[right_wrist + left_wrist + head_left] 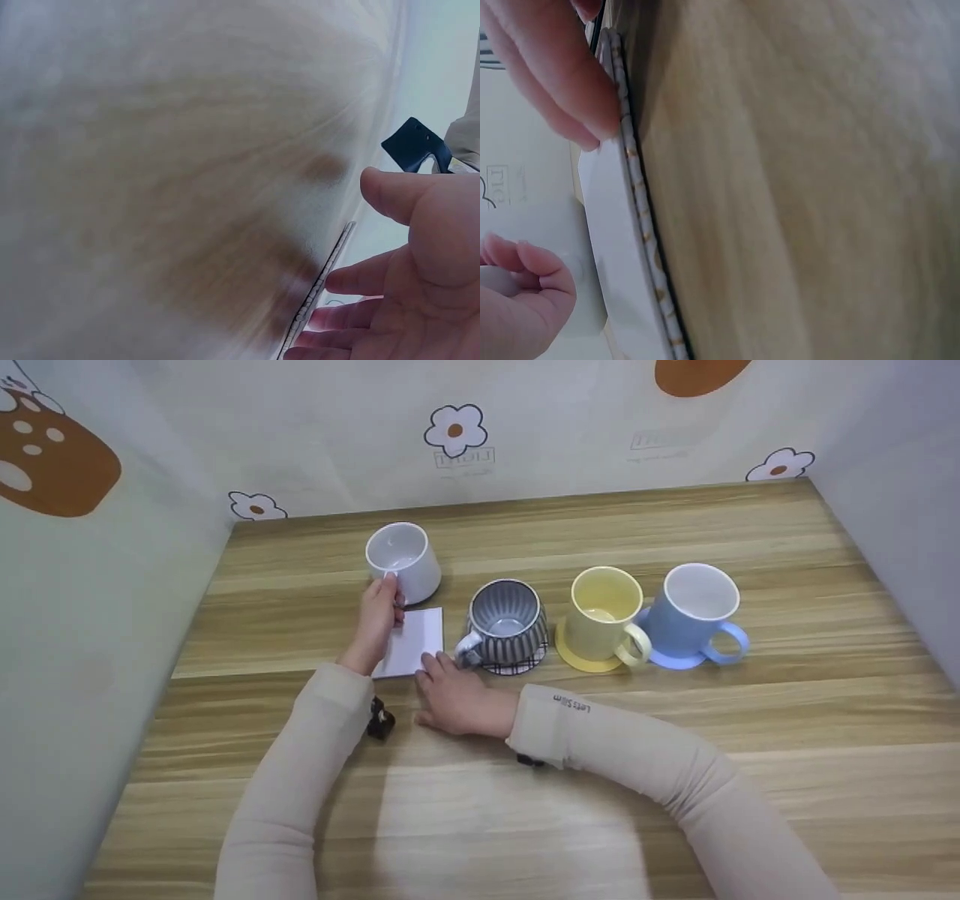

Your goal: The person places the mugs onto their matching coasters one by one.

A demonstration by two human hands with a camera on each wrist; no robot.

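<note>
My left hand grips the handle of a plain white mug at the back left of the table. In front of that mug lies a square white coaster, whose edge shows a speckled pattern in the left wrist view. Fingertips of my right hand touch the coaster's near right corner, its fingers fairly straight and spread. In the right wrist view the right hand has its fingertips along the coaster's thin edge. Just right of the coaster, a grey striped mug stands on a round checked coaster.
Farther right a yellow mug stands on a yellow coaster, and a blue mug on a blue coaster. Their handles point toward the front right. A patterned wall bounds the wooden table behind.
</note>
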